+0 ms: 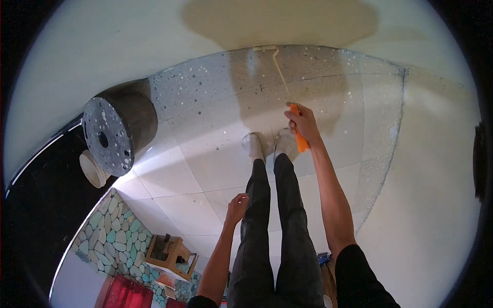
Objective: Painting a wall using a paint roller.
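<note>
My right hand (304,122) is wrapped round the orange handle (301,136) of a small paint roller. From the handle a thin, bent, cream-coloured rod (280,69) runs forward to a narrow pale roller head (264,47). That head lies along the line where the floor meets the pale wall (154,31); whether it presses on the wall I cannot tell. Beside my left leg hangs my left hand (237,208), its fingers curled in and nothing visible in them. My feet (253,146) in light socks stand on the tiled floor (231,174).
To the left stands a grey, paint-speckled drum (109,136) with holes in its round end. A whitish bucket (92,169) is beside it. Behind lie pebble-patterned flooring (118,236), a wooden piece of furniture (169,254) and something red (126,292). Another wall (431,179) rises at right.
</note>
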`<state>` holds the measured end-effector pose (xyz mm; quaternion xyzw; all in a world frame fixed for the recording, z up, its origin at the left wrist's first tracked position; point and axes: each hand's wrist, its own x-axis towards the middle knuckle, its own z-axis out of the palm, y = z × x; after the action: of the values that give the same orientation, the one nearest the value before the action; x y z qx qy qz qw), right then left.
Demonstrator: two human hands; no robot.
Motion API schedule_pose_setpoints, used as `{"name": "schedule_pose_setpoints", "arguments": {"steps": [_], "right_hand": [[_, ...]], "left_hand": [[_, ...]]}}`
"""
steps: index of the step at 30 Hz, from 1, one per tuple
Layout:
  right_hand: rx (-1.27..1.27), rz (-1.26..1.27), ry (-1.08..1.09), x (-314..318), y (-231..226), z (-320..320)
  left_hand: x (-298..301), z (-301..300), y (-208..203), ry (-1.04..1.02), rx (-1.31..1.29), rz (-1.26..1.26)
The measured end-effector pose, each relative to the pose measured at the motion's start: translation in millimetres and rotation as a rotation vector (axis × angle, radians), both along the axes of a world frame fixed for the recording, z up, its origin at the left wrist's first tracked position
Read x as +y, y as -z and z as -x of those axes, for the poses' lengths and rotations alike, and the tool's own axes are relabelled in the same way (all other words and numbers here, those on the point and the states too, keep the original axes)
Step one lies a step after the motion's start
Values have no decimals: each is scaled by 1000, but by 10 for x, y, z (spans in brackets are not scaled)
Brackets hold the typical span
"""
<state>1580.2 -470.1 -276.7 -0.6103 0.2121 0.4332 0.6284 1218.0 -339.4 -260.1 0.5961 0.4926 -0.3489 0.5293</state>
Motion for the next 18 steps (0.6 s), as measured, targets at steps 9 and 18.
{"name": "schedule_pose_setpoints", "arguments": {"steps": [9, 18], "right_hand": [[-15, -47, -12, -139, -63, -97], [-29, -8, -52, -226, -740, 251]], "left_hand": [[46, 9, 82, 35, -24, -32], [175, 133, 49, 53, -38, -17]]}}
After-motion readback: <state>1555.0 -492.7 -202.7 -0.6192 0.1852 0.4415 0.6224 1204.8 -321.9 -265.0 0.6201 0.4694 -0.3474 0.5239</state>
